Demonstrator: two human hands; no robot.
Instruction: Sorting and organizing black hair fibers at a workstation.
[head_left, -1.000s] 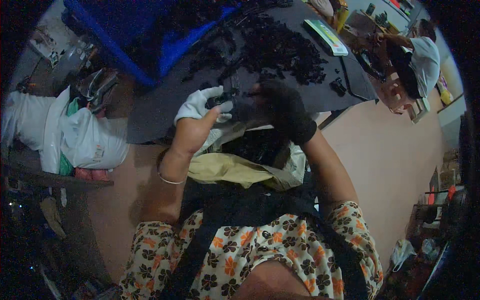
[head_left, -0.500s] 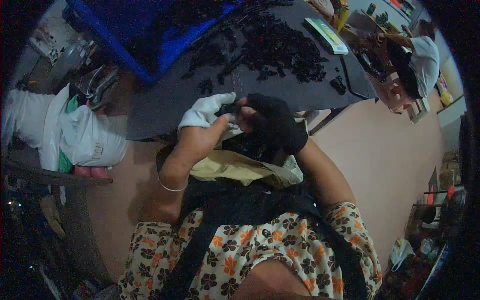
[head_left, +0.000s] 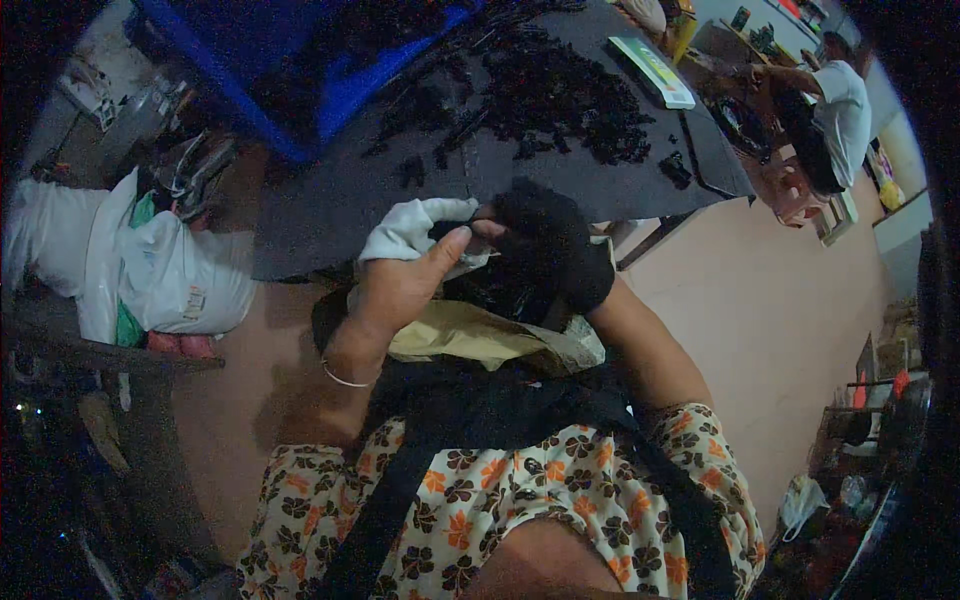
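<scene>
Just beyond the near edge of the dark grey table (head_left: 310, 220), my two hands meet. White glove fabric covers the fingers of my left hand (head_left: 408, 255), and its thumb is bare. Those fingers are closed around a small black piece (head_left: 446, 229), mostly hidden, its exact kind unclear. My right hand (head_left: 545, 245), in a black glove with bare fingertips, presses its fingertips at the piece's right end. Under the hands is an open sack with a tan lining (head_left: 460, 332) and dark contents. A heap of small black parts (head_left: 560, 95) covers the table farther off.
A blue container (head_left: 230, 85) stands at the far left of the table. A white and green box (head_left: 652, 72) lies near the right edge. White plastic bags (head_left: 185, 275) are at the left. Another person (head_left: 843, 120) works at the far right.
My right hand has turned and its fingertips have shifted at the piece, which shows less. My left hand has moved slightly. The other person has changed posture.
</scene>
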